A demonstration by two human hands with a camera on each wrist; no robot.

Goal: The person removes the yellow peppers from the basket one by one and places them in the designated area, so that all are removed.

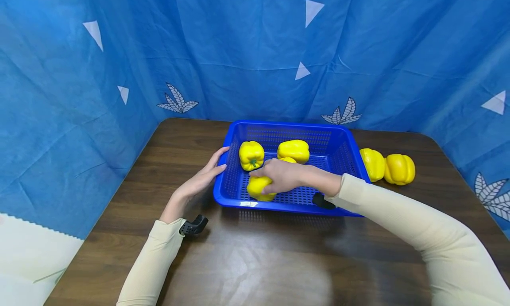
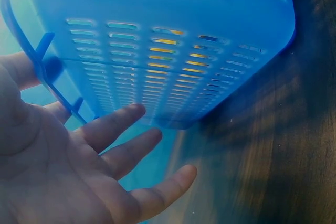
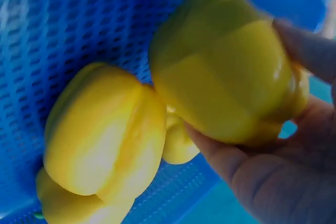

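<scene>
A yellow bell pepper (image 1: 258,187) is in my right hand (image 1: 283,175), low at the front left of a blue perforated basket (image 1: 288,207). The right wrist view shows thumb and fingers gripping the sides of that pepper (image 3: 220,72). Three more yellow peppers lie in the basket: one at the left (image 1: 251,154), one at the back (image 1: 294,150), and one mostly hidden behind the right hand. My left hand (image 1: 202,178) rests at the basket's left rim. In the left wrist view its straight, spread fingers (image 2: 131,153) lie beside the slotted wall (image 2: 152,3).
Two yellow peppers, one nearer the basket (image 1: 373,163) and one further right (image 1: 399,169), stand on the brown wooden table (image 1: 239,261) outside the basket's right wall. A blue patterned curtain (image 1: 255,44) hangs behind the table and along its sides.
</scene>
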